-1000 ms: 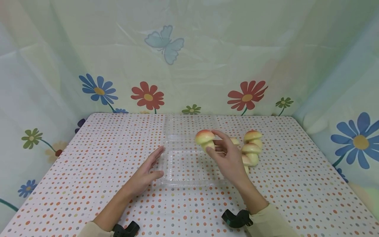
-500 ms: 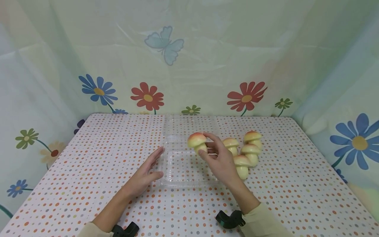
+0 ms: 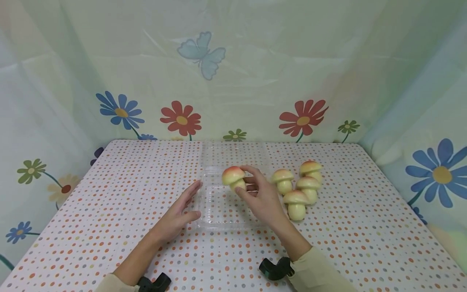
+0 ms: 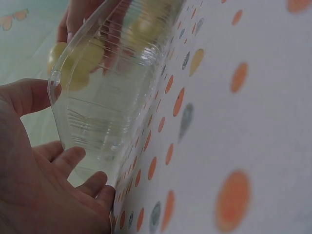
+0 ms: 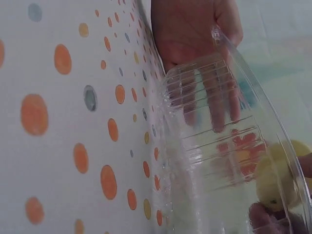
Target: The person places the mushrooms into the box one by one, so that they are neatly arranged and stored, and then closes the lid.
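Note:
My right hand (image 3: 264, 199) pinches a toy mushroom (image 3: 232, 177) with a reddish cap and pale yellow stem, fingertips and thumb on the stem. It is held over a clear plastic clamshell box (image 3: 233, 225), whose lid (image 3: 235, 155) lies folded open toward the back. At the box's left side is my left hand (image 3: 176, 218), its fingers extended; in the left wrist view its thumb and fingers (image 4: 70, 158) rest along the box wall (image 4: 92, 119). Through the clear wall in the right wrist view shows the held mushroom (image 5: 275, 187), partly covered by fingers.
Several more toy mushrooms (image 3: 296, 205) stand grouped on the dotted tablecloth (image 3: 357, 227) right of the box. A curtain (image 3: 255, 73) printed with flowers rises behind the table. Black straps with cameras (image 3: 275, 268) sit at both wrists.
My right hand has carried the mushroom leftward and slightly lower, over the box. The mushrooms on the right have come into fuller view. My left hand has stayed at the box's side.

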Demonstrator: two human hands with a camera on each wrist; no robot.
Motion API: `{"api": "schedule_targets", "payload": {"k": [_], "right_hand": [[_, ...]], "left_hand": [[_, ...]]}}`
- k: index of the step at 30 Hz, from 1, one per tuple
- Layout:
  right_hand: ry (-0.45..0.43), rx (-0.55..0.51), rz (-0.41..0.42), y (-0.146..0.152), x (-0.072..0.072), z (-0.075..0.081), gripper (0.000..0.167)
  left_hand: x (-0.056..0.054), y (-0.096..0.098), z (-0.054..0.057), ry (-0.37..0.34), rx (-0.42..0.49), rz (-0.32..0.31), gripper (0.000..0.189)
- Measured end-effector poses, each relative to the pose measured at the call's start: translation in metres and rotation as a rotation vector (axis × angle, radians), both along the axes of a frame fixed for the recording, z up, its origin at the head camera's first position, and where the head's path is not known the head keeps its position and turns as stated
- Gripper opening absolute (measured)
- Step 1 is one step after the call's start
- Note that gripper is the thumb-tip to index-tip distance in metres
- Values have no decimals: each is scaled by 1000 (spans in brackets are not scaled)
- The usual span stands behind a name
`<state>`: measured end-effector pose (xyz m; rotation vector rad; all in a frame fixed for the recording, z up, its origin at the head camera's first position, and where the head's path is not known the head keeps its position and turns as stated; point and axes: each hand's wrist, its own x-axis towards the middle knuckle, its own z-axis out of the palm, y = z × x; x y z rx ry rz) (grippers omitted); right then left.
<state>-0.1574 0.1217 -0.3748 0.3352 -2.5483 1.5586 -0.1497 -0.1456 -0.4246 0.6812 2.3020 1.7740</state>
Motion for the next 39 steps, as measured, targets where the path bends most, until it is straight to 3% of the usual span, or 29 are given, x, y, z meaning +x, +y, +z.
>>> {"api": "schedule_targets", "payload": {"k": [11, 39], "right_hand": [[-74, 40, 8, -19, -4, 2, 56], [-105, 262, 77, -40, -14, -4, 50]], "left_hand": [[0, -1, -1, -4, 0, 2, 82], [0, -1, -1, 6, 1, -3, 79]]}}
